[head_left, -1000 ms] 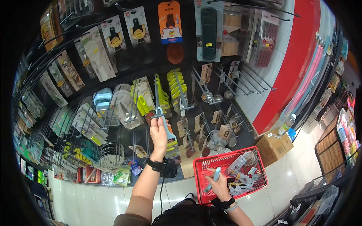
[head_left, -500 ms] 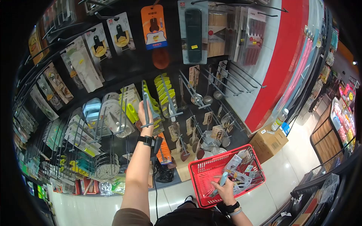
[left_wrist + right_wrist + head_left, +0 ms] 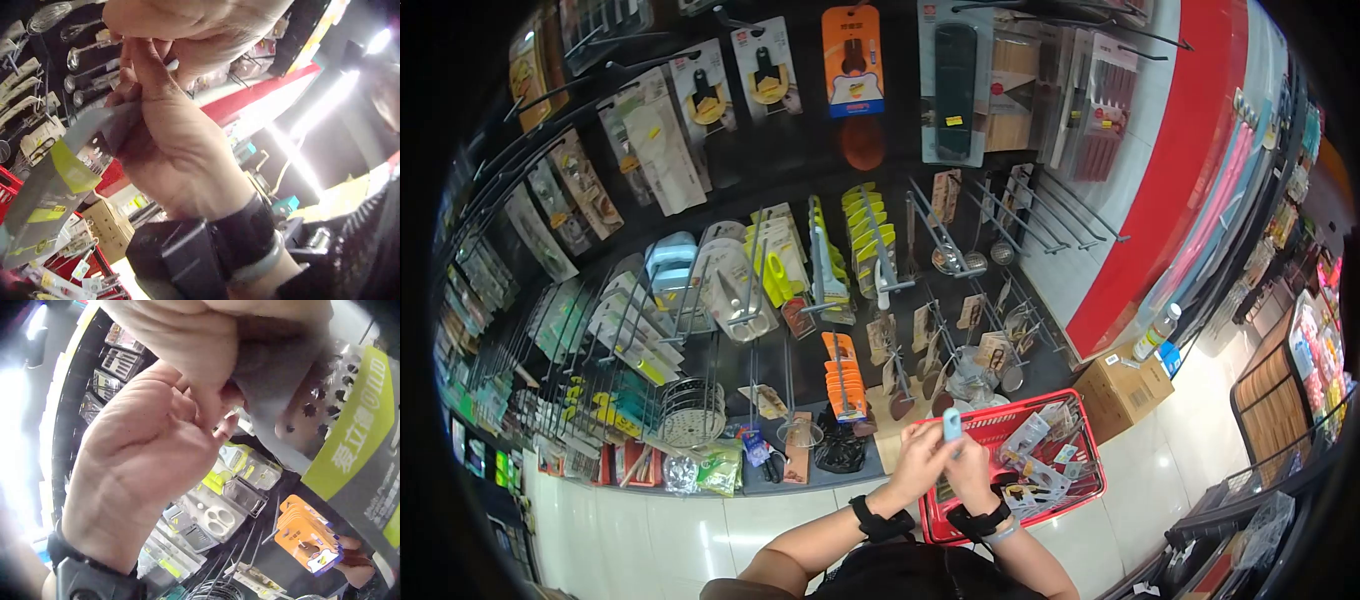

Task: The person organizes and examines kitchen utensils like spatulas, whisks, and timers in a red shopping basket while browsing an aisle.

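Above the left part of the red shopping basket (image 3: 925, 500), my two hands meet at a grater with a pale blue-grey handle (image 3: 952, 424). My right hand (image 3: 972, 472) grips the handle. Curled against it, the fingers of my left hand (image 3: 913, 470) pinch near the handle's end, partly hidden by the right hand. The right wrist view shows the grater's perforated metal plate (image 3: 334, 394) behind a grey card sleeve with a yellow-green band (image 3: 353, 434). In the left wrist view the sleeve (image 3: 44, 215) hangs down from the right hand (image 3: 181, 147).
Packaged tools lie in the basket's right half (image 3: 1040, 465). Ahead, hooks carry yellow-green peelers (image 3: 865, 235), orange-carded items (image 3: 843, 380) and ladles (image 3: 945, 258). A cardboard box (image 3: 1125, 385) with a bottle (image 3: 1157, 332) on it stands right of the basket.
My left hand has come down from the hook to my right hand; a pale blue-handled tool now hangs there. My right hand has raised the grater from the basket.
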`<state>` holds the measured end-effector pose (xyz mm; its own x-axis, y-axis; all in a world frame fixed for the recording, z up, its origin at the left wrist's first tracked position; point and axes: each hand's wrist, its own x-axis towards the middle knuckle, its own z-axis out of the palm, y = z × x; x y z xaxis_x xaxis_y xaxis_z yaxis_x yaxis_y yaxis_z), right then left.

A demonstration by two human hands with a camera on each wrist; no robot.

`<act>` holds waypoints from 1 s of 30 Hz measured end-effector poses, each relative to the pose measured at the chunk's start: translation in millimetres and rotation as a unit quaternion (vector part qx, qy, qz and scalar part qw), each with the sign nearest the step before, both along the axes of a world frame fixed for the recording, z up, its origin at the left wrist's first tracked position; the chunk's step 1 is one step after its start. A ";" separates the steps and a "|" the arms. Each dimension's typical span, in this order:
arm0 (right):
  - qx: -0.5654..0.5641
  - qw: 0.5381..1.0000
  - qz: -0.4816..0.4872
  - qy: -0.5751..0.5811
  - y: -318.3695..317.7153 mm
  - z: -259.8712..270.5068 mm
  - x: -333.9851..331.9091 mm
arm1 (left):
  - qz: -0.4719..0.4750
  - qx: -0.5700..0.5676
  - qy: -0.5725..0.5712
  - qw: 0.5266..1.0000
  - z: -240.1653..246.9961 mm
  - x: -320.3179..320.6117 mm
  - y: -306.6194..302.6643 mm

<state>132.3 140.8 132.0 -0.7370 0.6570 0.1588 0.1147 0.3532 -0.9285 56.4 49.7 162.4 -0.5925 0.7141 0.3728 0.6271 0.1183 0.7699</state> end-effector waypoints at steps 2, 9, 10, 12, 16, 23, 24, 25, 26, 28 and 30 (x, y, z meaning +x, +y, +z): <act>0.049 0.995 0.078 -0.026 -2.8 10.7 -7.1 | 0.029 -0.001 -0.140 0.990 -11.1 -12.5 -8.2; 0.137 0.983 0.108 0.059 -4.9 15.6 -6.6 | 0.117 0.226 -0.207 0.944 48.0 -86.9 -33.8; 0.105 0.986 0.115 0.062 -2.9 13.3 -3.9 | 0.134 0.213 -0.171 0.953 60.8 -94.1 -34.9; 0.108 0.986 0.110 0.057 0.2 9.7 2.8 | 0.129 0.242 -0.188 0.943 76.1 -106.7 -31.8; 0.031 0.992 0.116 0.028 5.8 -1.3 15.9 | 0.170 0.232 -0.158 0.945 84.3 -127.8 -22.5; -0.023 0.997 0.075 -0.013 18.6 -6.9 42.0 | 0.224 0.197 -0.129 0.946 58.9 -178.3 -8.9; -0.038 0.996 0.069 -0.031 20.3 -6.0 46.5 | 0.208 0.202 -0.131 0.948 55.0 -192.3 -6.4; -0.032 0.998 0.050 -0.025 21.3 -8.6 50.8 | 0.216 0.204 -0.118 0.948 46.3 -213.3 -3.0; -0.034 0.998 0.041 -0.028 24.1 -13.1 55.9 | 0.223 0.204 -0.105 0.947 40.5 -230.7 1.2; 0.003 0.999 0.026 -0.032 29.0 -22.4 68.9 | 0.206 0.256 -0.114 0.938 46.3 -240.3 12.1; -0.031 0.997 -0.013 -0.069 30.7 -31.2 82.9 | 0.218 0.188 -0.118 0.950 49.6 -254.2 12.2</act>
<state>215.2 171.5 100.9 -0.7315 0.6817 0.0155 0.2520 0.2914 -0.9228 -197.7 61.9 212.0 -0.9003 0.2243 0.3731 0.3861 0.0154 0.9223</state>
